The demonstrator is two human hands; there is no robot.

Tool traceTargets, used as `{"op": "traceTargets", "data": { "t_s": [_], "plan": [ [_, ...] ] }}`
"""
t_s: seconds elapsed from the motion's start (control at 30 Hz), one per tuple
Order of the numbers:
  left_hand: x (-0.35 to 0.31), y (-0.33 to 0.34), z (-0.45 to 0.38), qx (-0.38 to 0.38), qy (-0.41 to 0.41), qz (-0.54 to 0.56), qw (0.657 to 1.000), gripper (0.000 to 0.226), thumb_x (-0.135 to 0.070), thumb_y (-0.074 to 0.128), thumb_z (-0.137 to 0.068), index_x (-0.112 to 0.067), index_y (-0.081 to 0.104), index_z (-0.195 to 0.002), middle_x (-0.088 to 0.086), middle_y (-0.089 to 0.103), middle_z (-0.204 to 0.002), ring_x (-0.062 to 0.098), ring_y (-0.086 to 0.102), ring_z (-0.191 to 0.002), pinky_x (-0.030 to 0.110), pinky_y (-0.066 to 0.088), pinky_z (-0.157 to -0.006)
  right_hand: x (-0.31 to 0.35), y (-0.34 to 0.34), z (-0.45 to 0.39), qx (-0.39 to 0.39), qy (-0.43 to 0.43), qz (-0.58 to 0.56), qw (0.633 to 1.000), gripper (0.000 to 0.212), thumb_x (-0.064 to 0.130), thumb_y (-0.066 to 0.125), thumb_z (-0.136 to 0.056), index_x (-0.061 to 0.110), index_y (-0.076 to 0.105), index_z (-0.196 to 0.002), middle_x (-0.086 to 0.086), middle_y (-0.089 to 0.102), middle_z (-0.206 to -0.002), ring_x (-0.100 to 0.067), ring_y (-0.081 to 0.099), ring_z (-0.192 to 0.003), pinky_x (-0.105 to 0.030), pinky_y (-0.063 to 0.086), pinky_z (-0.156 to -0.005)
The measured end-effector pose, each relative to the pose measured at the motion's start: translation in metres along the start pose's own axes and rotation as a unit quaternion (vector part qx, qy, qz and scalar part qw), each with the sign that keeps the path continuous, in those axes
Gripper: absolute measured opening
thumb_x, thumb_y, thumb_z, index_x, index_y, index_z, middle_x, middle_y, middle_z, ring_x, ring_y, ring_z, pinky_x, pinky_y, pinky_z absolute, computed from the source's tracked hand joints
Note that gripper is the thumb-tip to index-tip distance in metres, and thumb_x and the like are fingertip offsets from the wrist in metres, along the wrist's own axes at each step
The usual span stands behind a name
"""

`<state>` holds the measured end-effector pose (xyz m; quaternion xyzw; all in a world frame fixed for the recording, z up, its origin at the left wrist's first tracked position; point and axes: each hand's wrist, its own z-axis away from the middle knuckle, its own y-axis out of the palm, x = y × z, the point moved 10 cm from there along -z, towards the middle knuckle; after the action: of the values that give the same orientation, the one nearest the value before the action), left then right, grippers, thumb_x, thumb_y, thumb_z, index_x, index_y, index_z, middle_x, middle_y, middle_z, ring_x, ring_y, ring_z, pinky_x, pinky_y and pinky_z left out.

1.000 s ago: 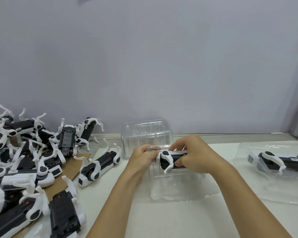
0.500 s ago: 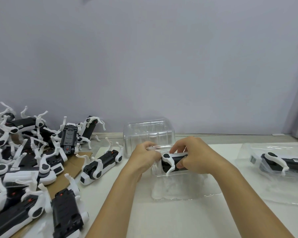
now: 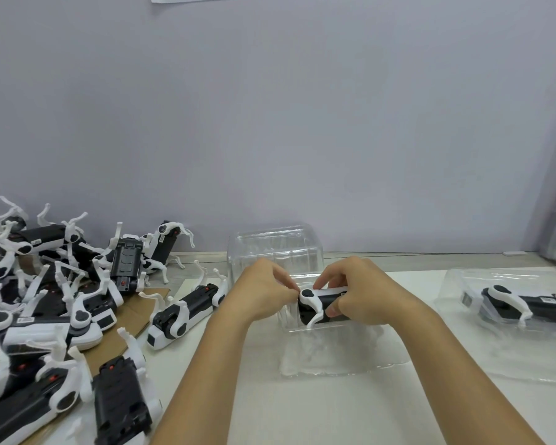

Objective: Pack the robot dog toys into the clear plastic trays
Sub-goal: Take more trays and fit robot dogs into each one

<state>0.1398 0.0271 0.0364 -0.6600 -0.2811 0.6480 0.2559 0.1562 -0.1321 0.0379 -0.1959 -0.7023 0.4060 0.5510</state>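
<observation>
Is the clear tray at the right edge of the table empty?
No, the right tray already holds a robot dog toy lying on its side.

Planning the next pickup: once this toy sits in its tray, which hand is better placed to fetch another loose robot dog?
Probably the left hand: the loose robot dog and the pile lie on its side. The right hand grips the toy over the clear tray.

Right hand (image 3: pixel 363 297) hides most of held toy dog (image 3: pixel 315 305); packed toy (image 3: pixel 527 305) cut by right edge; tray (image 3: pixel 344 358) outline prob. blurred.
</observation>
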Motion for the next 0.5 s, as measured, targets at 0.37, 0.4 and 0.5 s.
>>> {"op": "traceTargets", "data": {
  "t_s": [0.37,0.4,0.5],
  "plan": [
    [-0.004,0.017,0.008,0.1,0.002,-0.063,0.993,0.013,-0.041,0.063,-0.087,-0.032,0.06,-0.095,-0.007,0.058,-0.108,0.01,0.057,-0.095,0.028,0.045,-0.077,0.001,0.001,0.001,0.002,0.004,-0.004,1.0,0.037,0.012,0.081,-0.071,0.041,0.068,-0.09,0.014,0.061,-0.091,-0.004,0.061,-0.081,-0.021,0.051,-0.066],
    [-0.004,0.021,0.009,0.113,0.001,-0.065,0.991,0.017,-0.045,0.062,-0.087,-0.034,0.058,-0.098,-0.007,0.056,-0.116,0.012,0.055,-0.102,0.03,0.043,-0.08,0.0,0.0,0.002,0.002,0.004,-0.005,1.0,0.037,0.012,0.081,-0.071,0.041,0.068,-0.091,0.014,0.061,-0.091,-0.004,0.062,-0.081,-0.02,0.05,-0.065],
    [-0.006,0.023,0.01,0.117,0.003,-0.049,0.992,0.02,-0.053,0.062,-0.087,-0.037,0.058,-0.099,-0.006,0.054,-0.121,0.008,0.053,-0.106,0.029,0.041,-0.081,-0.001,0.0,0.002,0.003,0.007,-0.009,1.0,0.037,0.013,0.082,-0.071,0.04,0.069,-0.093,0.014,0.061,-0.091,-0.004,0.062,-0.081,-0.02,0.051,-0.065]
  ]
}}
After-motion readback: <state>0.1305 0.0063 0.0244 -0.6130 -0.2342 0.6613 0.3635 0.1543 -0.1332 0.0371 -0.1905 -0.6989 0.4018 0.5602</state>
